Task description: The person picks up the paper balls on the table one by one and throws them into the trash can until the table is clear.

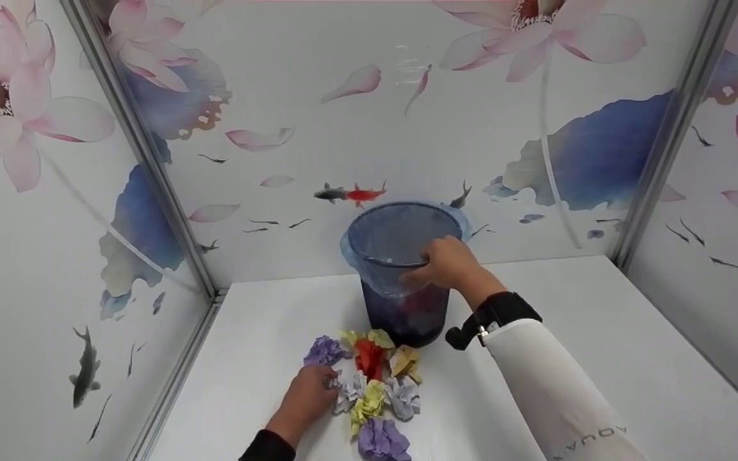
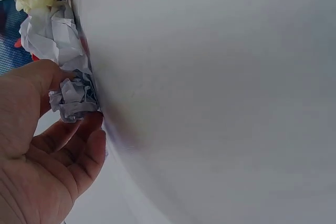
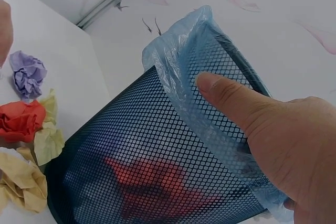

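My right hand [image 1: 449, 262] grips the near rim of a dark mesh wastebasket [image 3: 131, 124], its thumb lying over the blue plastic liner [image 3: 178, 61] that is folded outside the rim. Through the mesh a red crumpled paper [image 3: 157, 187] shows low inside. My left hand [image 1: 310, 394] is down at the table, left of a cluster of crumpled paper balls. Between its thumb and fingers sits a greyish-white paper ball [image 2: 76, 98]. Around it lie a white ball [image 2: 55, 35], a yellow one [image 1: 368, 404], a red one [image 1: 369, 358] and purple ones [image 1: 325, 350].
The wastebasket stands upright near the back wall, on a white table [image 1: 266, 320]. An orange-tan ball [image 1: 405, 363] and another white ball [image 1: 403, 397] lie in front of it. Flower-printed panels [image 1: 279, 77] close off the back and both sides.
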`<state>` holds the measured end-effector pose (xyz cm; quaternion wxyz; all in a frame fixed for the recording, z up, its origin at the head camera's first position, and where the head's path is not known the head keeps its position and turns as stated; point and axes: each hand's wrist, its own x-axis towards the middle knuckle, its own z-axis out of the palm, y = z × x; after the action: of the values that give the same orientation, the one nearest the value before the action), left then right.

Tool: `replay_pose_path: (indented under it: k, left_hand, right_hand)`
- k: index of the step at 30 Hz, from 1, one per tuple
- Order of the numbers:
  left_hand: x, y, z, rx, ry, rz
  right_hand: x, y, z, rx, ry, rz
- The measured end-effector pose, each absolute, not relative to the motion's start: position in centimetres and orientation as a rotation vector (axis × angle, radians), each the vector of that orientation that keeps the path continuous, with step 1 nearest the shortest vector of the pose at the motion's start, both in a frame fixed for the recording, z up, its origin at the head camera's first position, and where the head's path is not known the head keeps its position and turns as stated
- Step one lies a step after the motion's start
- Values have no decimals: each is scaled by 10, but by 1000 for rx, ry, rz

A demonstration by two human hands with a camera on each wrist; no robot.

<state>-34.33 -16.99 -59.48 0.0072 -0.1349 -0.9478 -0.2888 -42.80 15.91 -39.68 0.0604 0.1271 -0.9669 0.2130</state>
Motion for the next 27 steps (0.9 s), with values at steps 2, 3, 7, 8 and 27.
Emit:
replay_pose_path:
  k: [2, 3, 7, 8, 27]
  left_hand:
    - [-343, -170, -595, -413, -2953, -925]
    - [-343, -170, -596, -408, -2946, -935]
    - [-340, -170, -596, -342, -2934, -982]
    - [-340, -171, -597, -319, -2936, -987]
    - [-338, -148, -475, -593, -2556, -978]
  right_hand:
    - [-428, 159, -397, 392, -2923, 640]
    - [-428, 159, -397, 394, -2921, 635]
    - [-429, 159, -397, 395, -2910, 631]
    - [-429, 159, -398, 390, -2910, 630]
    - [-428, 159, -397, 357, -2947, 637]
